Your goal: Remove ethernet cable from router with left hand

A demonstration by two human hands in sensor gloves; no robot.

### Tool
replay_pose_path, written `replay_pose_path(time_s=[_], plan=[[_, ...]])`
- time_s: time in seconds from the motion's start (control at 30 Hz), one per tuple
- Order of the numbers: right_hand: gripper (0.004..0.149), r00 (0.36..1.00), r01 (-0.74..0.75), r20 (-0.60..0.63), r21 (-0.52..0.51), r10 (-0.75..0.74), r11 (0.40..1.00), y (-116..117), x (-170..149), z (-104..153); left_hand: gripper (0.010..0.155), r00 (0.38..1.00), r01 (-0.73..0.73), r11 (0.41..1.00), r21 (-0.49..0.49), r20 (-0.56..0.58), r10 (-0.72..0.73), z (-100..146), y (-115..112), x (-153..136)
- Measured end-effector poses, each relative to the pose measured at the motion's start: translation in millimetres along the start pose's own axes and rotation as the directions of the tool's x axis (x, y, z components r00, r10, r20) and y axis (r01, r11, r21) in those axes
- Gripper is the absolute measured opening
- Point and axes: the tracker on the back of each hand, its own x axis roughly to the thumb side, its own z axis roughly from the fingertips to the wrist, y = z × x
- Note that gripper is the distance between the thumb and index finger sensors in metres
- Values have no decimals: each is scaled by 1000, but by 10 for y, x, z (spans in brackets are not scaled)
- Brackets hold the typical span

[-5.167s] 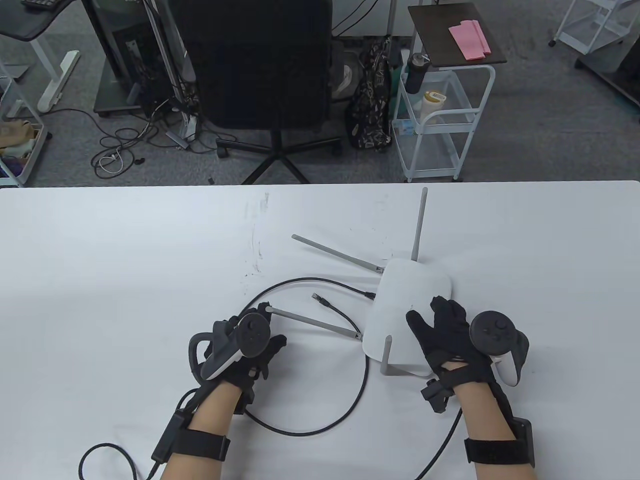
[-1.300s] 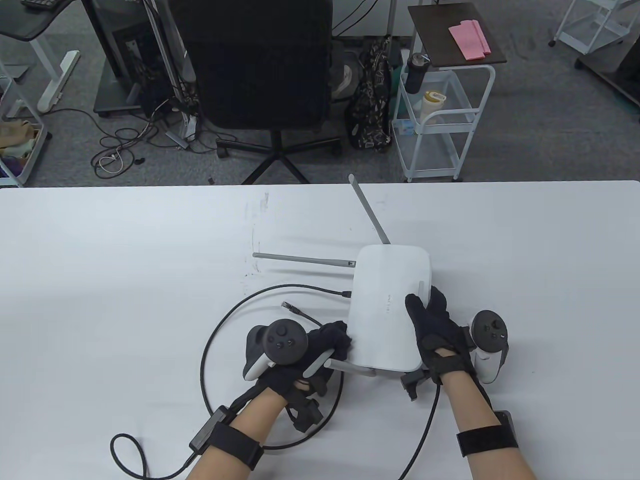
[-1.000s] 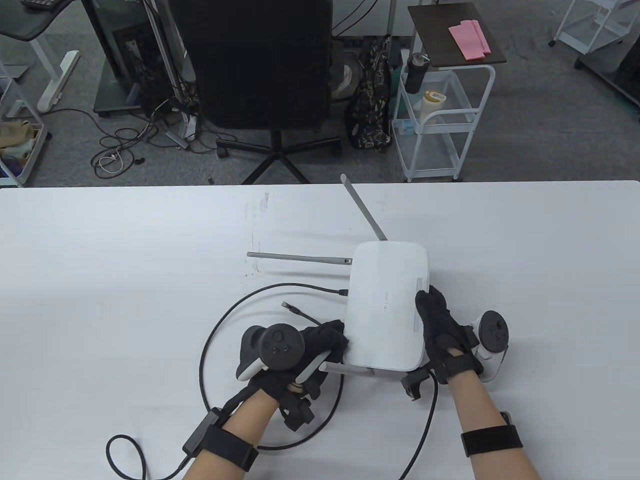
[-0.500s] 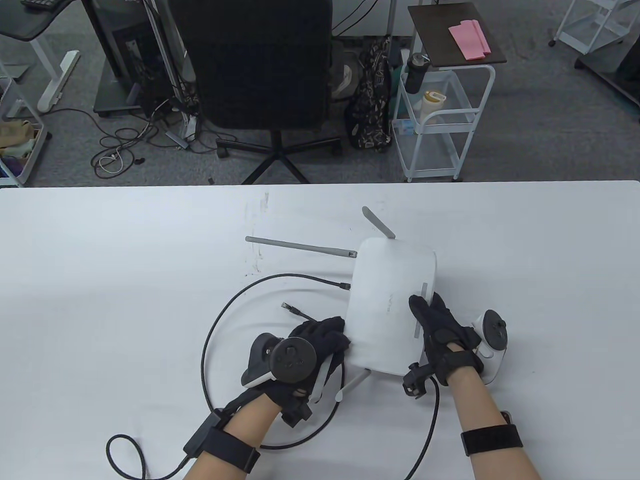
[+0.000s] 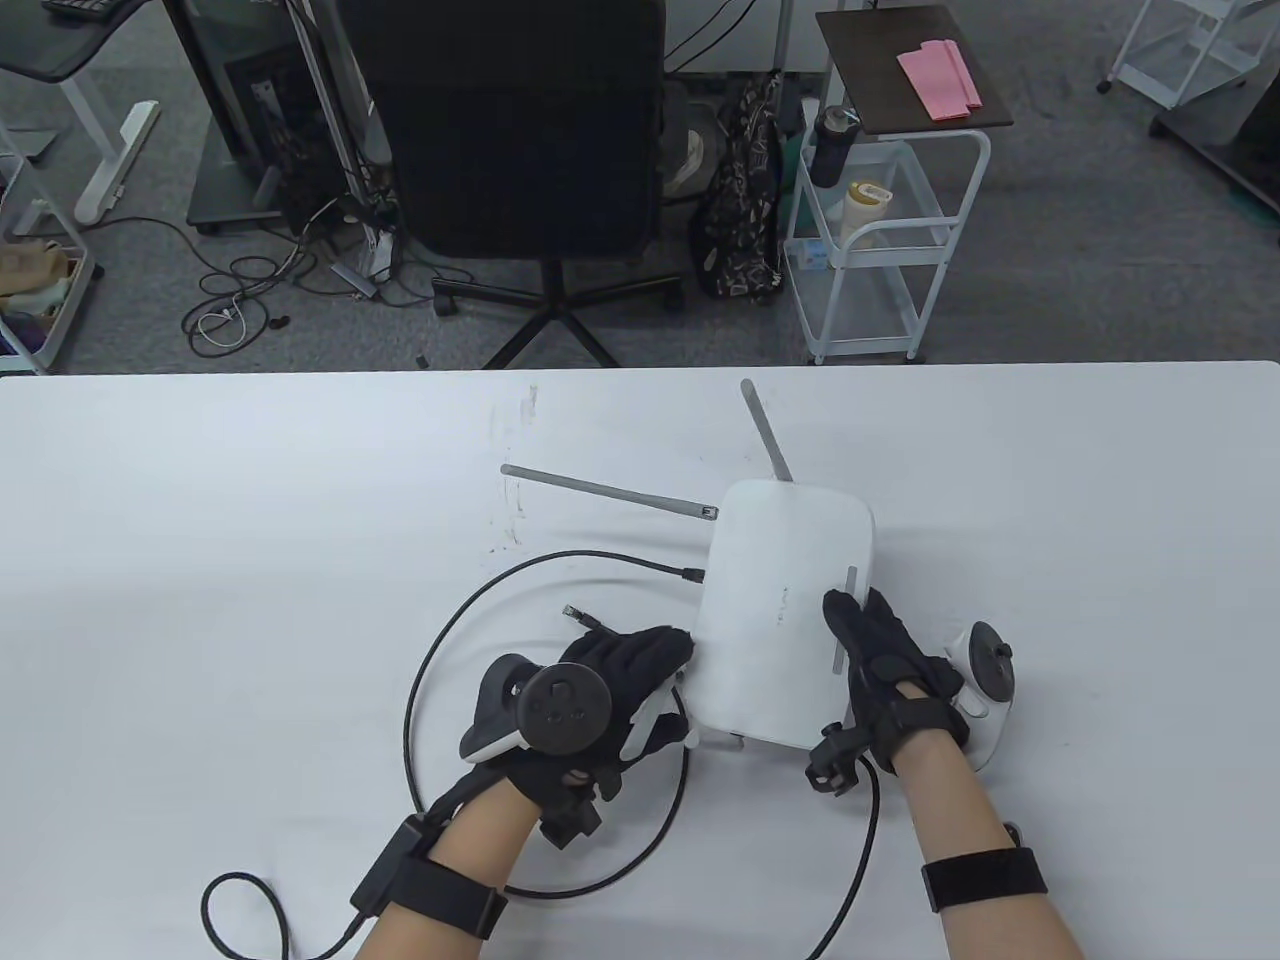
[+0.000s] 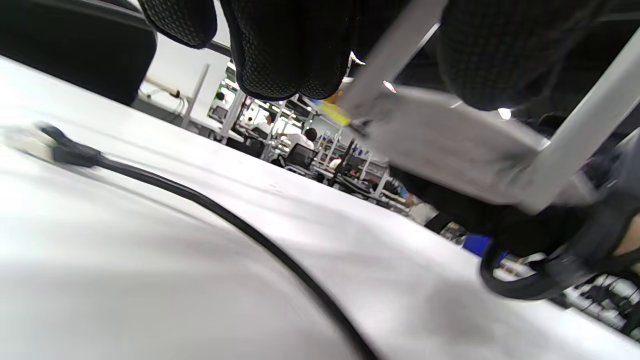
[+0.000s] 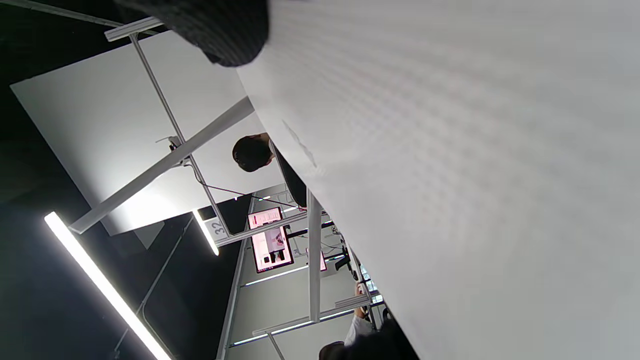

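The white router lies on the white table, and its pale top fills the right wrist view. A black ethernet cable is plugged into the router's left side at its plug. It loops round to a free connector beside my left hand. That hand holds the router's near left edge. In the left wrist view its fingers lie around a grey antenna, with the cable below. My right hand grips the router's right edge, thumb on top.
Two grey antennas stick out from the router, one to the left and one to the far side. Glove leads trail at the near edge. A black office chair and a white cart stand beyond the table.
The router has turned a little and settled. Its far antenna has swung more upright and the near left antenna has folded in under my left hand. The plug stays in the router.
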Motion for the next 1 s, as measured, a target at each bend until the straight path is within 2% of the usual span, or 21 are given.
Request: replay_pose_path(time_s=[0.1, 0.3, 0.47, 0.63, 0.77, 1.0], plan=[[67, 997, 77, -13, -26, -77, 997, -41, -20, 3, 83, 989, 147, 989, -14, -22, -147, 56, 48, -92], [72, 982, 182, -42, -2, -182, 983, -21, -53, 5, 84, 970, 218, 966, 136, -142, -199, 119, 175, -179], [75, 973, 225, -67, 31, -223, 974, 72, -75, 9, 83, 940, 308, 940, 149, -198, -277, 134, 188, -187], [79, 966, 245, -99, 41, -240, 969, 129, -128, 21, 82, 923, 335, 934, 123, -241, -299, 137, 172, -243], [86, 965, 255, -88, 84, -248, 963, 188, -115, 23, 83, 921, 335, 932, 137, -259, -292, 144, 189, -258], [87, 959, 275, -96, 104, -265, 956, 264, -145, 38, 82, 926, 327, 931, 161, -251, -281, 133, 175, -270]])
